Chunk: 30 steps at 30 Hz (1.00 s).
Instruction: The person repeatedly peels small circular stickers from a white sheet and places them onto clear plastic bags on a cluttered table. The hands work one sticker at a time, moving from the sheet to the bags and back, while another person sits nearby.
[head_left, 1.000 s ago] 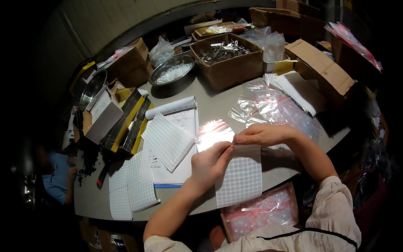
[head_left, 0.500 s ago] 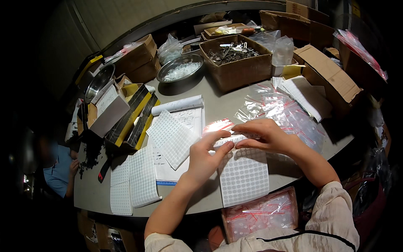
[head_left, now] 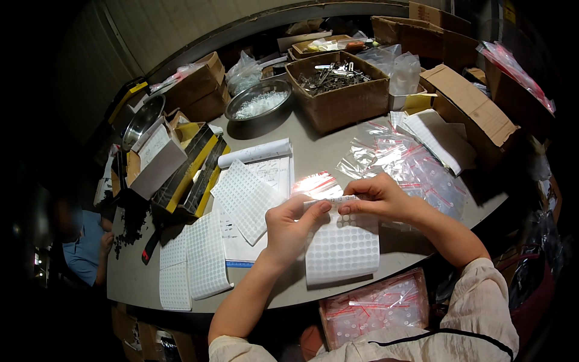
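Two hands, left hand (head_left: 291,224) and right hand (head_left: 374,198), pinch a white sticker sheet's (head_left: 342,248) far edge, lifting it off the table (head_left: 313,142) near clear bags (head_left: 403,158).

Dim room, overhead glare on bags (head_left: 319,184), dark fisheye-bent edges

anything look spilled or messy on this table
Yes: dark bits lie scattered loose on the table's left edge, outside any box. Sticker sheets overhang the near edge.
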{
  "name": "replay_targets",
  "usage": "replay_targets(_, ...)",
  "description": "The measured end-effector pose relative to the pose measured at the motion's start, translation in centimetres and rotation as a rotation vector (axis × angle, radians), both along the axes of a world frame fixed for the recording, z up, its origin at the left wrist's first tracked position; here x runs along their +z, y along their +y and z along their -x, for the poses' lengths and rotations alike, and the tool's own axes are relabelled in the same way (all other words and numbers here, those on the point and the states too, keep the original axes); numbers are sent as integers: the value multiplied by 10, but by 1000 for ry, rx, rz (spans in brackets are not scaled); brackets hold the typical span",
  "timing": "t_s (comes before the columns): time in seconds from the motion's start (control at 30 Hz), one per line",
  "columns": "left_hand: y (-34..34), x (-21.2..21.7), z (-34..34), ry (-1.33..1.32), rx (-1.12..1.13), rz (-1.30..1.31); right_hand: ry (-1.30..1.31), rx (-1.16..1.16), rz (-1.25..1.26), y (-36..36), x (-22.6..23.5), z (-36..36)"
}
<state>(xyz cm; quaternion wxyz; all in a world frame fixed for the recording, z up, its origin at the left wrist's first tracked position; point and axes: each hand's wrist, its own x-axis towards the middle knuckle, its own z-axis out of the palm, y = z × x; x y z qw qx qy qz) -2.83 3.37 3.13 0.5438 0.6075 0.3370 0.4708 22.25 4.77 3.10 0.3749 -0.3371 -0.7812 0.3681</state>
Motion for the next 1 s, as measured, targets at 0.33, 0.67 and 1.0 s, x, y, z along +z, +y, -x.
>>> replay_targets(0.33, 0, -1, -5, 2, 83, 13, -83, -82, 34, -5, 6, 8)
replay_targets(0.67, 5, -15, -4, 399, 167, -427, -324, -94, -530, -4, -5, 8)
replay_targets(1.0, 0, 0, -6, 550, 163, -221, -104, -153, -413, -3, 3, 1)
